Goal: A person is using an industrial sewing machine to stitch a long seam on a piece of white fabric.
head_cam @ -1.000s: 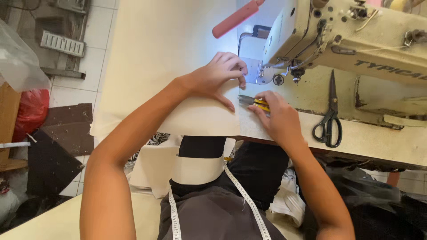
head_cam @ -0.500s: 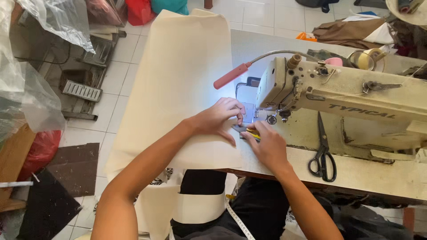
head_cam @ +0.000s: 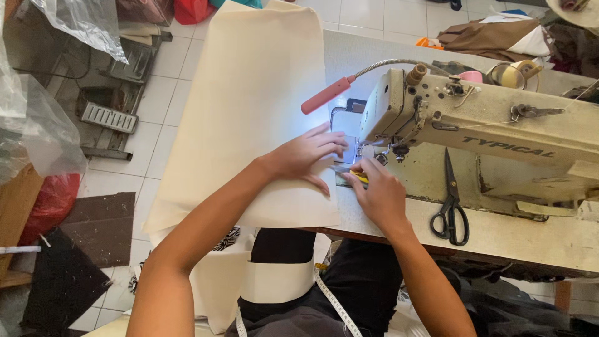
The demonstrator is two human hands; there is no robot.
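Left hand [head_cam: 307, 156] lies flat, fingers spread, pressing the cream cloth [head_cam: 256, 118] beneath it, while the right hand [head_cam: 374, 190] just beside grips a small yellow tool [head_cam: 358, 176] at the sewing machine [head_cam: 474, 118].

Black scissors [head_cam: 450, 215] on table [head_cam: 536, 240] — red bag [head_cam: 53, 200] on floor.

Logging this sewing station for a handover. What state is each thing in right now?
Cream fabric: spread flat, hanging off the table's left edge.
Left hand: pressed flat on the fabric.
Right hand: closed on a small yellow tool.
Lamp: on, lighting the needle area.
Scissors: closed, lying on the table.
Sewing machine: upright.
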